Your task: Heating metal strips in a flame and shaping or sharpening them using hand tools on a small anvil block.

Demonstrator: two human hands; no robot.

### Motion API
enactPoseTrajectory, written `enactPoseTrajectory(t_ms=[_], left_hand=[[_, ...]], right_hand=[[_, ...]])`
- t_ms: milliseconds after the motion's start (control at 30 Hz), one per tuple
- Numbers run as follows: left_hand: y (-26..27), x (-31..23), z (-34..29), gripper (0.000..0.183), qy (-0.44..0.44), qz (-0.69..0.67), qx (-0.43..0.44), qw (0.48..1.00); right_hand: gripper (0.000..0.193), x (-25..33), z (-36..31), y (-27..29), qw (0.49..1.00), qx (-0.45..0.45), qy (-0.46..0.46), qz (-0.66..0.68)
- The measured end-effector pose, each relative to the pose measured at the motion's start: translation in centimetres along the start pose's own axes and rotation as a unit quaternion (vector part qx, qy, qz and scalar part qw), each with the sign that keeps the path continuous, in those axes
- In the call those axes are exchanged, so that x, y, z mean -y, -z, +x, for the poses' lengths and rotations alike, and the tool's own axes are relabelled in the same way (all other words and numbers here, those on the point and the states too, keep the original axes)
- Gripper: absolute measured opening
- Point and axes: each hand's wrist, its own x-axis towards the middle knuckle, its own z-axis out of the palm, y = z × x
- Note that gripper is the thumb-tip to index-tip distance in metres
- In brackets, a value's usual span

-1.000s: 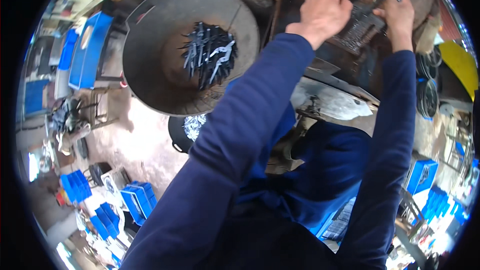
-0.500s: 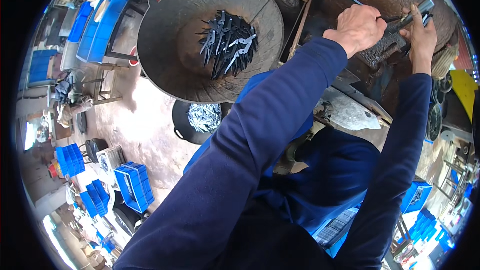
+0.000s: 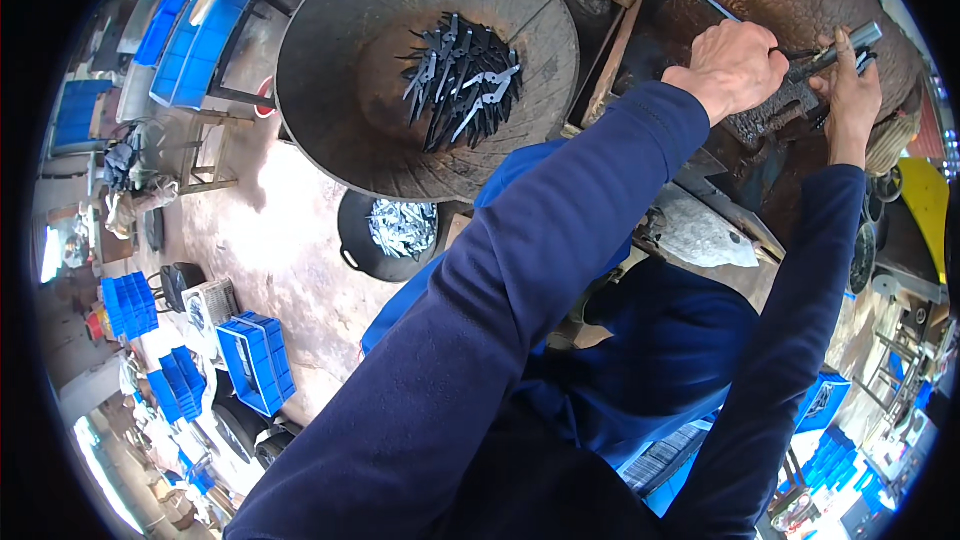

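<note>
At the upper right my left hand (image 3: 738, 68) is closed, knuckles up. A short dark piece shows beside its fingers, but what they grip is mostly hidden. Beside it my right hand (image 3: 850, 100) has its fingers and thumb round a dark metal bar (image 3: 868, 36) with a bright cylindrical end. Both hands are over a rough dark metal block (image 3: 765, 120) on a rusty brown work surface. To the left of the hands, a wide shallow metal pan (image 3: 340, 90) bears a heap of black scissor-like tool parts (image 3: 460, 90), some with silvery faces.
Below the pan, a black basin (image 3: 355, 230) holds shiny metal parts (image 3: 402, 227). Blue crates (image 3: 255, 360) stand on the floor at left, with a blue tray (image 3: 205, 35) on a stand farther up. A pale sheet (image 3: 700, 230) hangs by the bench edge near my knees.
The whole view has shifted slightly. Both hands keep nearly the same grip and place over the block, with the bright-ended bar still in my right hand.
</note>
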Motion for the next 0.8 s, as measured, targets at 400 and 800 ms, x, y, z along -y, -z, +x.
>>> enactPoseTrajectory(t_ms=[400, 800], left_hand=[[0.08, 0.05, -0.09, 0.036, -0.007, -0.001, -0.004, 1.0], [-0.27, 0.26, 0.15, 0.039, -0.008, 0.007, 0.004, 1.0]], right_hand=[[0.041, -0.27, 0.19, 0.01, 1.0, 0.001, 0.013, -0.006], [0.046, -0.2, 0.0, 0.01, 1.0, 0.004, 0.02, -0.009]])
